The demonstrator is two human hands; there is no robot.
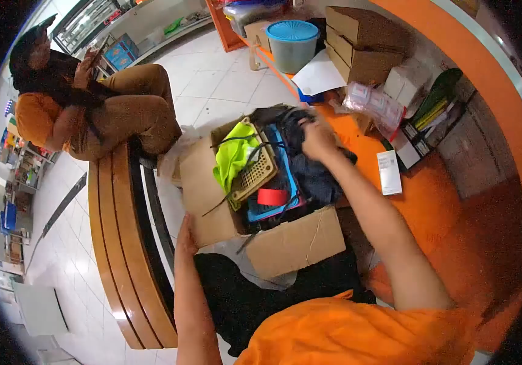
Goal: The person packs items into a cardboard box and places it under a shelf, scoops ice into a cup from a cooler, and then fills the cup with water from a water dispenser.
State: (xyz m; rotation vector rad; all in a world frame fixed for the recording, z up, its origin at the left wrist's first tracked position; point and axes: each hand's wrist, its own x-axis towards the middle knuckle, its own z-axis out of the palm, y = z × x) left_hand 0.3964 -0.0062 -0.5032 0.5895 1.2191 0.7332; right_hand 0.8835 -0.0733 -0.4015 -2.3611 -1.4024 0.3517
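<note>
An open cardboard box (297, 246) sits in front of me, its flaps folded outward. My left hand (187, 234) lies with extended fingers against the outer side of the left flap (203, 188). At the box's right side my right hand (320, 139) is closed on a dark cloth (325, 176); its fingertips are partly hidden. Inside the box are a neon yellow-green cloth (235, 152), a beige perforated basket (258, 173), a blue-rimmed tray (284, 161) and a red roll, apparently tape (272, 197). Thin dark cords run across them.
A wooden bench (115, 243) stands left, with a seated person (109, 103) holding a phone. On the orange surface (419, 225) at right are a small white box (389, 173), pink-white packages (373, 106), cardboard boxes (364, 45) and a blue-lidded tub (292, 52).
</note>
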